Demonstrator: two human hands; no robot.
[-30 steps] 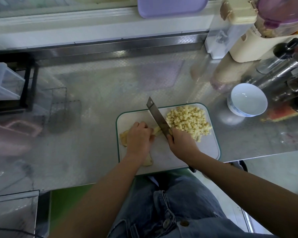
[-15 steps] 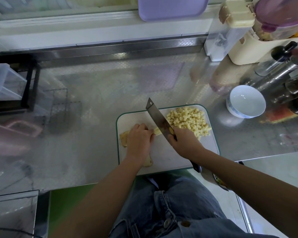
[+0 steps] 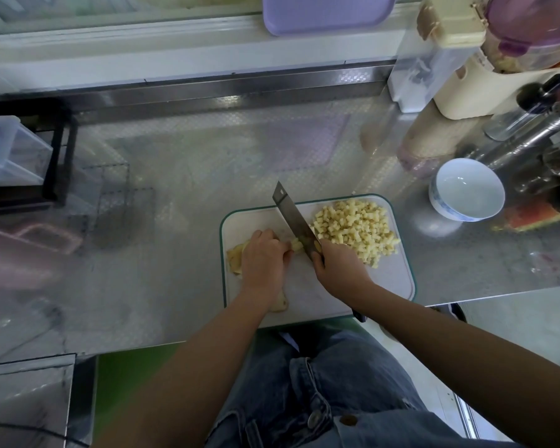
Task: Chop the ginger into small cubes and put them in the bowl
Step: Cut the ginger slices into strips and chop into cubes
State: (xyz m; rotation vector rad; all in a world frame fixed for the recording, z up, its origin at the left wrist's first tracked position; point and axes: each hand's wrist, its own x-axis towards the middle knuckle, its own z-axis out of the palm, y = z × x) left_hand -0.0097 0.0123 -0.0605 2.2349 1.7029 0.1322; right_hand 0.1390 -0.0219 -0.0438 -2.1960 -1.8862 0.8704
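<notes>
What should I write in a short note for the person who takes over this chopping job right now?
Left hand: fingers curled, holding the uncut ginger down on the cutting board.
Right hand: grips the knife, blade down at the ginger end beside the left fingers.
Done: a pile of cubes lies on the board's far right part.
Left: cut the rest, also a slice at the near edge. The bowl, right of the board, is empty, so move all cubes in.
</notes>
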